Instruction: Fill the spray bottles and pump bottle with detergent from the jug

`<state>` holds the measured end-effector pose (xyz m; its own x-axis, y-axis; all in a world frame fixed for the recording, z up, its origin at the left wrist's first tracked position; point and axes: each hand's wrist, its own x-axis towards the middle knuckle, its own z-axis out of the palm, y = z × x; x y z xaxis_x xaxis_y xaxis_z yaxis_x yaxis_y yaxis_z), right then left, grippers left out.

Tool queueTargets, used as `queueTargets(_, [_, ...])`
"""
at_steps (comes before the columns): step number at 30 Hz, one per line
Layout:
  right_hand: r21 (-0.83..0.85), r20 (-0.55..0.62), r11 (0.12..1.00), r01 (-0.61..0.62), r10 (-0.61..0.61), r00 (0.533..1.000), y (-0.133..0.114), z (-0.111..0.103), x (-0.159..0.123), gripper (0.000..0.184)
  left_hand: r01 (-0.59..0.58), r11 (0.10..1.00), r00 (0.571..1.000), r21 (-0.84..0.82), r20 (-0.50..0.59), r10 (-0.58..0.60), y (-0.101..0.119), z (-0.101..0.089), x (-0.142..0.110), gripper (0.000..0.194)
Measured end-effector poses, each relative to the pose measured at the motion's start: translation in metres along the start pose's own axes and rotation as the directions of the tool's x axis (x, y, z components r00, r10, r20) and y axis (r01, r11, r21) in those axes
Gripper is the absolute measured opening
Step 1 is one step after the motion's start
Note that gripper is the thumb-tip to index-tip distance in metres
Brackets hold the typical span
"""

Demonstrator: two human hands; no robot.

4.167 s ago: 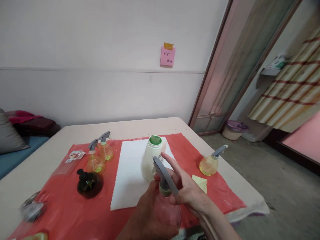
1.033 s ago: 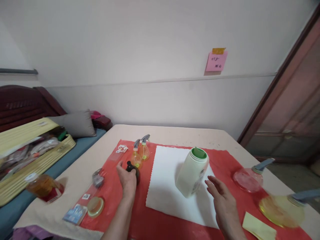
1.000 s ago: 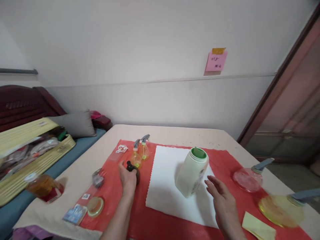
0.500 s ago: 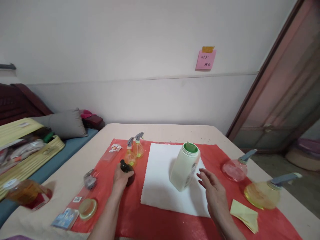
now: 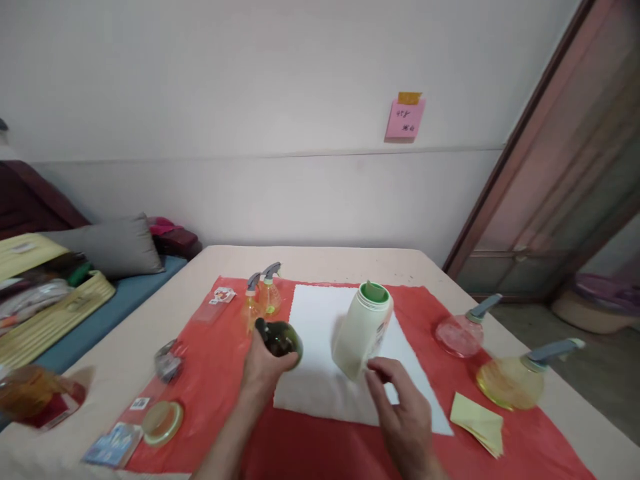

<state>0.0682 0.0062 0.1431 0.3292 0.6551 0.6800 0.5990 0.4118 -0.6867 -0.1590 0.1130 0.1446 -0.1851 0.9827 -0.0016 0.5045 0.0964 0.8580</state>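
In my left hand (image 5: 265,370) is a small, dark, rounded bottle (image 5: 286,337) with a black knob-like top. It is tilted over the left edge of a white scalloped sheet (image 5: 313,313). My right hand (image 5: 400,407) is beside the lower right of a tall off-white plastic container (image 5: 355,333); its fingers are loosely bent, with a gap between them and the thumb. I cannot tell whether the fingertips touch the container, which stands on the sheet with its green-rimmed mouth uncovered. Just behind my left hand are two yellowish spray bottles (image 5: 270,298) with grey heads.
A red cloth (image 5: 210,373) lies under everything. On the right are a pink spray bottle (image 5: 460,335), a yellow one (image 5: 510,383) and pale yellow papers (image 5: 477,423). Leftward lie a round lidded tub (image 5: 163,423), a blue packet (image 5: 114,445) and a jar of amber liquid (image 5: 37,395).
My left hand has lifted the dark bottle and brought it right, tilting it. My right hand has moved left to the container, its fingers bending more. The view has turned slightly right.
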Motion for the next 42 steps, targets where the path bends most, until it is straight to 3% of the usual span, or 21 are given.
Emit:
queueTargets(2, [0.019, 0.073, 0.992, 0.123, -0.124, 0.99, -0.009, 0.01, -0.005, 0.017, -0.057, 0.994, 0.993, -0.088, 0.097, 0.065, 0.012, 0.016, -0.024, 0.076])
queueTargets(5, [0.068, 0.172, 0.991, 0.12, -0.13, 0.977, -0.018, 0.023, -0.01, 0.039, -0.142, 0.975, 0.952, -0.169, 0.248, 0.182, 0.025, 0.033, -0.059, 0.07])
queueTargets(7, [0.111, 0.203, 0.993, 0.03, -0.052, 0.978, -0.023, 0.028, -0.011, 0.044, -0.22, 0.952, 0.915, -0.211, 0.293, 0.277, 0.031, 0.039, -0.077, 0.055])
queueTargets(10, [0.176, 0.209, 0.977, -0.121, 0.083, 0.974, -0.029, 0.029, -0.009, 0.022, -0.365, 0.901, 0.849, -0.235, 0.312, 0.425, 0.037, 0.043, -0.09, 0.035])
queueTargets(12, [0.245, 0.233, 0.941, -0.234, 0.177, 0.956, -0.03, 0.027, -0.004, 0.013, -0.374, 0.901, 0.813, -0.219, 0.39, 0.432, 0.036, 0.042, -0.088, 0.048])
queueTargets(15, [0.402, 0.242, 0.794, -0.455, 0.387, 0.89, -0.021, 0.014, 0.01, 0.026, -0.288, 0.947, 0.753, -0.145, 0.577, 0.317, 0.027, 0.039, -0.076, 0.074])
queueTargets(17, [0.481, 0.152, 0.709, -0.516, 0.513, 0.845, -0.006, -0.004, 0.023, 0.038, -0.242, 0.97, 0.771, -0.04, 0.599, 0.217, 0.018, 0.037, -0.065, 0.077])
queueTargets(20, [0.465, -0.053, 0.74, -0.485, 0.57, 0.82, 0.028, -0.037, 0.043, 0.046, -0.214, 0.977, 0.838, 0.024, 0.519, 0.171, 0.01, 0.037, -0.05, 0.08])
queueTargets(23, [0.327, -0.197, 0.788, -0.521, 0.597, 0.778, 0.07, -0.061, 0.058, 0.051, -0.15, 0.988, 0.894, 0.024, 0.431, 0.125, 0.012, 0.038, -0.037, 0.083])
queueTargets(26, [0.108, -0.177, 0.767, -0.632, 0.641, 0.747, 0.109, -0.065, 0.062, 0.038, -0.127, 0.991, 0.924, 0.042, 0.369, 0.103, 0.017, 0.042, -0.027, 0.082])
queueTargets(30, [-0.12, -0.05, 0.682, -0.722, 0.722, 0.69, 0.145, -0.048, 0.055, 0.031, -0.126, 0.987, 0.937, 0.097, 0.337, 0.086, 0.014, 0.052, -0.017, 0.081])
queueTargets(34, [-0.223, 0.048, 0.664, -0.714, 0.739, 0.672, 0.154, -0.032, 0.044, 0.033, -0.163, 0.98, 0.94, 0.113, 0.32, 0.119, -0.002, 0.065, -0.01, 0.083])
queueTargets(39, [-0.19, 0.061, 0.745, -0.639, 0.658, 0.75, 0.142, -0.025, 0.045, 0.033, -0.159, 0.98, 0.935, 0.12, 0.336, 0.111, -0.01, 0.066, -0.006, 0.094])
queueTargets(42, [-0.085, 0.053, 0.779, -0.621, 0.626, 0.778, 0.131, -0.024, 0.051, 0.033, -0.23, 0.966, 0.966, 0.117, 0.148, 0.212, 0.003, 0.059, -0.017, 0.099])
